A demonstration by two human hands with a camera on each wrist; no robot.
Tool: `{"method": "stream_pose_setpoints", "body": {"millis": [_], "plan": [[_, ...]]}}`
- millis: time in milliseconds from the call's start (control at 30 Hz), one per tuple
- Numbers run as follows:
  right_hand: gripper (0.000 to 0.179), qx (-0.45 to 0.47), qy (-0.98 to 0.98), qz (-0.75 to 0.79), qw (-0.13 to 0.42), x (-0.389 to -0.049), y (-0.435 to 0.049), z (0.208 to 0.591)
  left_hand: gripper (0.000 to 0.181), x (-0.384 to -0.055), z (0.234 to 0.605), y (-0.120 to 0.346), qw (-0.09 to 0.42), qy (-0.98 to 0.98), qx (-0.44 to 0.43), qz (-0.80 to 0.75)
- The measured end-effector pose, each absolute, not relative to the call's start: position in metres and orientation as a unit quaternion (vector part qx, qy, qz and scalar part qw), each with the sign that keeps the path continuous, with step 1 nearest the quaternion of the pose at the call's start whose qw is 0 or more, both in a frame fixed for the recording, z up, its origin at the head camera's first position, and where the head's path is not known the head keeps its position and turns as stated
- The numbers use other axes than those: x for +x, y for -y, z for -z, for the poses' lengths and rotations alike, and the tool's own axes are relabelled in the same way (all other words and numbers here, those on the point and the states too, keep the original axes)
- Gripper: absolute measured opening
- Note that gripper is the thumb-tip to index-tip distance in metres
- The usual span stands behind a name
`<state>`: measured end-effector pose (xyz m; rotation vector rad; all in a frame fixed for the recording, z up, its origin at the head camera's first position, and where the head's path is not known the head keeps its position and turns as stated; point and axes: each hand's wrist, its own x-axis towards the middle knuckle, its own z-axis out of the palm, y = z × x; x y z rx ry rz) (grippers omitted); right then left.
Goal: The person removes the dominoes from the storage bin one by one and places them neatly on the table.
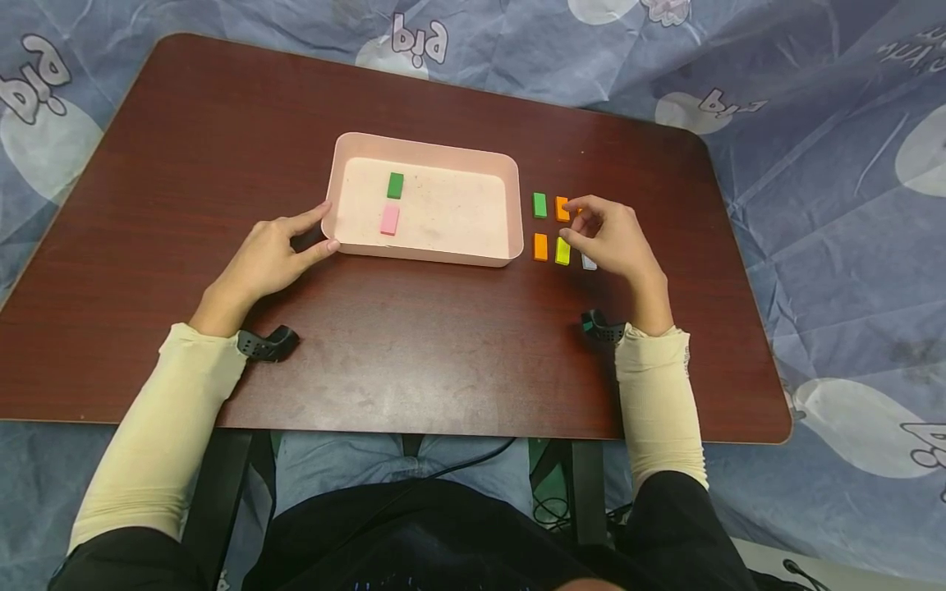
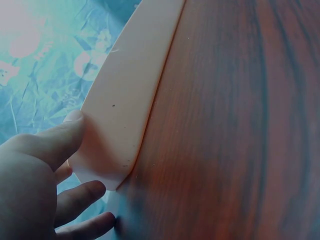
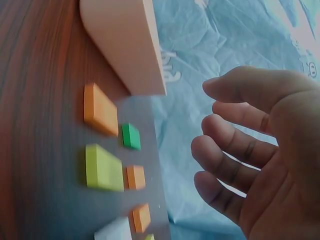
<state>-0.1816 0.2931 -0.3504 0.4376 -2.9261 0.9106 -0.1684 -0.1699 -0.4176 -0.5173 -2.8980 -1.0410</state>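
My left hand is at the left end of a shallow pink tray. Its thumb touches the near-left corner, and a fingertip meets the left rim. In the left wrist view the other fingers hang loosely beside the tray's end. Inside the tray lie a green block and a pink block. Over small blocks right of the tray hovers my right hand, fingers loosely bent with nothing between them. Under or near it are a yellow block, an orange block and a partly hidden white block.
Another green block and a second orange block lie between the tray and my right hand. All stand on a dark brown wooden table. A blue patterned cloth surrounds it.
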Motion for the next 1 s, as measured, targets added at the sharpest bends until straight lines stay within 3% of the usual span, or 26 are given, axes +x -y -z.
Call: {"method": "stream_pose_setpoints", "body": {"millis": [1000], "plan": [[0.034, 0.202, 0.909, -0.365, 0.009, -0.206, -0.212, 0.366, 0.063, -0.167, 0.417, 0.170, 0.001, 0.927, -0.165, 0.336]]}}
